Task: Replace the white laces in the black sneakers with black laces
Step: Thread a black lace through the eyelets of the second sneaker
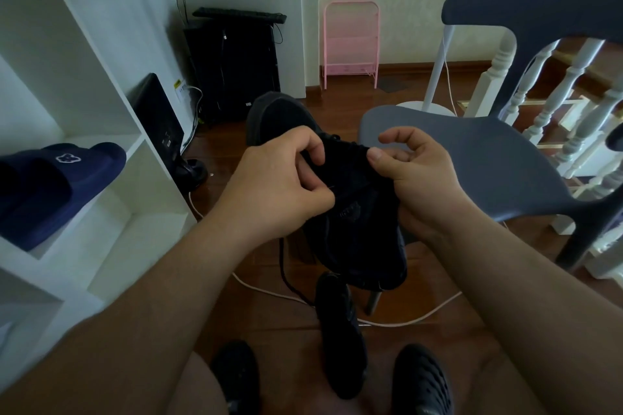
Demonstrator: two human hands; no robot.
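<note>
In the head view a black sneaker (357,212) is held in the air above the floor (269,320), toe pointing away, between both hands. The left hand (279,178) has its fingers (315,150) curled in, pinching what looks like a black lace (285,266) at the eyelets; the loose end hangs down toward the floor. The right hand (414,172) steadies the far side of the sneaker, thumb pressed against the upper and the other fingers loosely curled above it; whether they grip a lace end I cannot tell. No white lace shows on this sneaker, so I judge the removal done here and the black lacing well under way, near the upper eyelets. A second sneaker (340,333) lies on the floor between the person's feet; its laces are too dark to read, so it may remain to be done. Room is tight: a grey chair (472,158) stands just right of the hands, white shelves (101,131) close on the left, and a white cable (404,322) crosses the floor underneath.
</note>
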